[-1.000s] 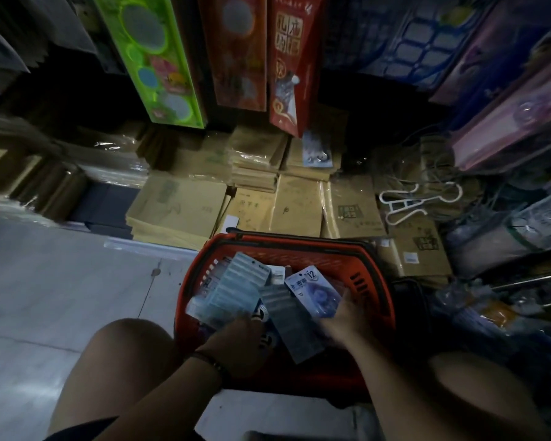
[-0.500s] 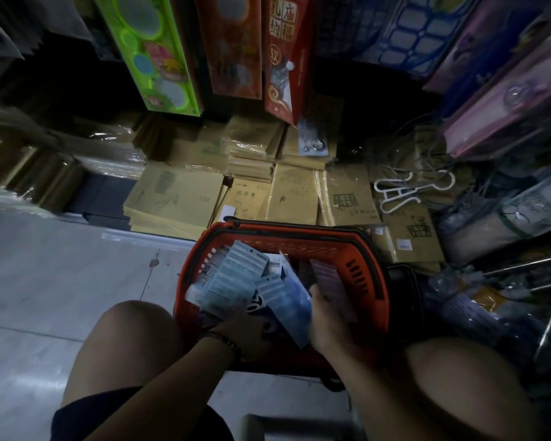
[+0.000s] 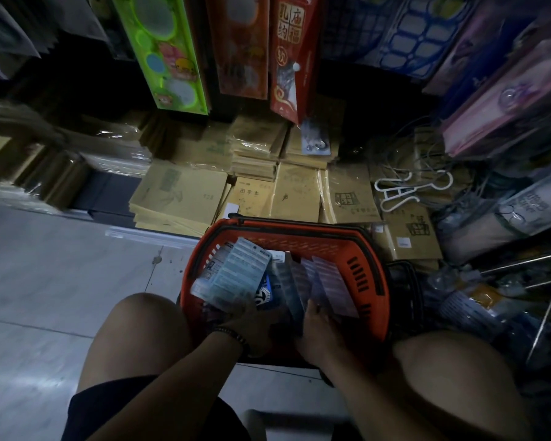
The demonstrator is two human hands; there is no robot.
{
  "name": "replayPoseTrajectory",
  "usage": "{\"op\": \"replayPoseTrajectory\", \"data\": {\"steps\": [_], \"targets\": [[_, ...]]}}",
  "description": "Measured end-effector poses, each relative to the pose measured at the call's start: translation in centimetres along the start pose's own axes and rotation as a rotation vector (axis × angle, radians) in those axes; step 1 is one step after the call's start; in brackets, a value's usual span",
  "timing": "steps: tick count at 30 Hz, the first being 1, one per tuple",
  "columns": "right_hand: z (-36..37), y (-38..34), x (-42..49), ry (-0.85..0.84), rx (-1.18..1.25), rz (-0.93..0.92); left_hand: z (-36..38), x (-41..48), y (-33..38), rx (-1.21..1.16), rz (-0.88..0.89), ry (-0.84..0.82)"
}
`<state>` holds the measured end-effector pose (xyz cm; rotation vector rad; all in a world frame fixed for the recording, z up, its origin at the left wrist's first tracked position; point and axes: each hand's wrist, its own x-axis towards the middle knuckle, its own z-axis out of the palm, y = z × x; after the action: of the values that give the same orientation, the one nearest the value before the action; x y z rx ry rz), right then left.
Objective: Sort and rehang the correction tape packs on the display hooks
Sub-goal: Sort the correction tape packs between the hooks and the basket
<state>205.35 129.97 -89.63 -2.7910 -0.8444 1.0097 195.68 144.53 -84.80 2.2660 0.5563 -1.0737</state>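
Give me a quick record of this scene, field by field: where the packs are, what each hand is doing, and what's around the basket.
Setting: dim shop aisle, person crouched over an orange basket on the floor
Left hand: holds a fanned bunch of correction tape packs
Right hand: grip on further packs standing in the basket
Behind basket: stacked brown exercise books
Right of books: white plastic hangers
Above: hanging red packet, green packet
Packs rehung: none seen

The person's forearms are bare, with no sleeves in view. A dark beaded bracelet (image 3: 233, 335) circles the left wrist near lower centre. Dark shorts (image 3: 109, 405) cover the thigh at lower left; both knees are bare.
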Motion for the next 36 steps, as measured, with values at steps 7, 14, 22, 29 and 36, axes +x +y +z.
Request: {"op": "replayPoseTrajectory", "data": {"steps": [7,14,22,29,36], "targets": [[-1.3,-0.5,0.6,0.085,0.165,0.084,-0.5,1.1,-0.5,-0.006,0.010,0.061],[-5.9,0.2,-0.1,0.084,0.725,0.029,-3.2,0.6,-0.3,-0.684,0.036,0.197],[-8.2,-1.5,-4.5,-0.030,1.334,-0.139,-4.0,-3.1,1.6,-1.731,0.307,-0.063],[-8.4,-2.0,-8.0,0.352,1.028,-0.190,-3.0,-4.6,0.8,-1.648,0.486,0.079],[-15.3,-3.8,-12.4,0.728,0.586,-0.415,-7.6,-8.7,2.6,-1.483,0.600,0.315]]}}
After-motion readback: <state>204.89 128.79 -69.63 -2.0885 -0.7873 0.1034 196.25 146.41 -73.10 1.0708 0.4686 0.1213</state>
